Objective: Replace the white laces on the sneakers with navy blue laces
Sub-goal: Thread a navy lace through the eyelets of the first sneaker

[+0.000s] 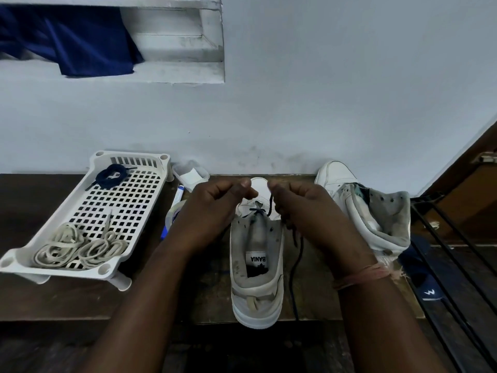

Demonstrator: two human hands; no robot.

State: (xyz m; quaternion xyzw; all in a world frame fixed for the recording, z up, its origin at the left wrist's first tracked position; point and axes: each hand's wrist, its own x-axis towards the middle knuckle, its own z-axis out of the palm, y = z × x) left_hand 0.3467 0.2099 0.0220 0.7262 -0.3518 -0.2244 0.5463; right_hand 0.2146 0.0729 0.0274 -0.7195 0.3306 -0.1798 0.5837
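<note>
A white sneaker (258,267) stands in the middle of the dark table, heel toward me, with a navy blue lace (295,254) crossed through its lowest eyelets. My right hand (304,211) pinches one end of that lace above the toe, and the rest trails down the shoe's right side. My left hand (215,208) hovers with curled fingers over the left eyelets; what it holds is hidden. A second white sneaker (371,214) without laces lies at the right. In the white perforated tray (16,257) lie the removed white laces (80,246) and a coiled navy lace (111,175).
A blue marker (177,195), a tape roll (173,214) and a small clear box (191,173) sit between the tray and my left hand. A black metal rack (454,254) stands at the table's right edge. The wall runs close behind the table.
</note>
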